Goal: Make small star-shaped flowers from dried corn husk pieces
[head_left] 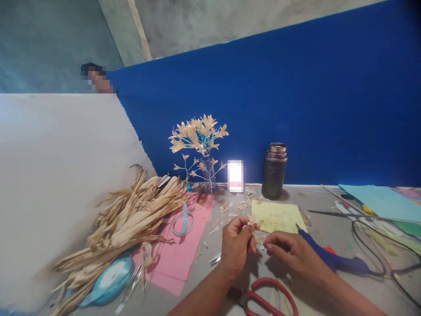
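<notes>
My left hand (239, 241) pinches a small corn-husk flower piece (251, 219) between thumb and fingers. Just to its right, my right hand (294, 252) has thumb and forefinger pressed together; whatever is between those tips, if anything, is too small to make out. The two hands do not touch. Under and behind the fingers lies a yellow sheet (279, 215) with smears on it. A blue glue gun (332, 256) rests beside my right hand, its nozzle toward the sheet. Below my hands are red-handled scissors (272, 296), partly hidden.
Dry corn husks (141, 215) lie at the left on pink paper (177, 263), with a tape roll (183, 224). Behind stand husk flowers (197, 131) in a vase, a glowing screen (235, 176) and a dark flask (274, 173). A black cord (365, 237) loops at right. A person shows behind the partition.
</notes>
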The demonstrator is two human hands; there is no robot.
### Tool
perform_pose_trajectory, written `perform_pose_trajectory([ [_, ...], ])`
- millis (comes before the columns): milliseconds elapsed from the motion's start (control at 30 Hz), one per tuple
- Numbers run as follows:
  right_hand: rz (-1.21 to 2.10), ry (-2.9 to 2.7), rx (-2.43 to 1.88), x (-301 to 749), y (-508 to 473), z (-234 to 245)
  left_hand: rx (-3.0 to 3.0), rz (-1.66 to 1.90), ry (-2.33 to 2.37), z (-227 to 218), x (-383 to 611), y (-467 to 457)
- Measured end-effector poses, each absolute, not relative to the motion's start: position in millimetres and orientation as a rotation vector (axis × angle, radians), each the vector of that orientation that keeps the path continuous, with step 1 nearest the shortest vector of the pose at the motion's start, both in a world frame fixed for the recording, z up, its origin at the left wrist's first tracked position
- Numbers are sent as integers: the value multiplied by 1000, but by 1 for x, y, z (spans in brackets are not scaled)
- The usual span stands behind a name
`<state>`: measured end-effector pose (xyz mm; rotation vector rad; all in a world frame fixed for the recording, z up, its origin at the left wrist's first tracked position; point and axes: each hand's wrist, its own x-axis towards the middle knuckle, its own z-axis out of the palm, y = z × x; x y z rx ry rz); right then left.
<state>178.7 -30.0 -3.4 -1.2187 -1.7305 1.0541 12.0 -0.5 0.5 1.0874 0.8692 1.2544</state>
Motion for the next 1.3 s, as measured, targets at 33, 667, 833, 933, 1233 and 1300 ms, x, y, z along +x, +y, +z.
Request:
perform_pose_trajectory([
  [33,1022,-1761,-1220,178,-30,-4,1067,1251,847,0,13,0],
  [667,53,-2285,-1292,187,-31,-21,989,1121,903,1,-81,36],
  [833,-37,-2307,-1239,190,-32,-27,922,1037,908,7,-80,46],
  [933,-61,-2303,-1315,191,-33,-31,869,1042,900,11,-72,43],
  [1233,30,-2168,-1332,189,-29,-29,1041,1195,968,7,-58,29],
  [1300,149,-2134,-1320,191,-28,-29,1073,1239,996,-2,-58,26],
])
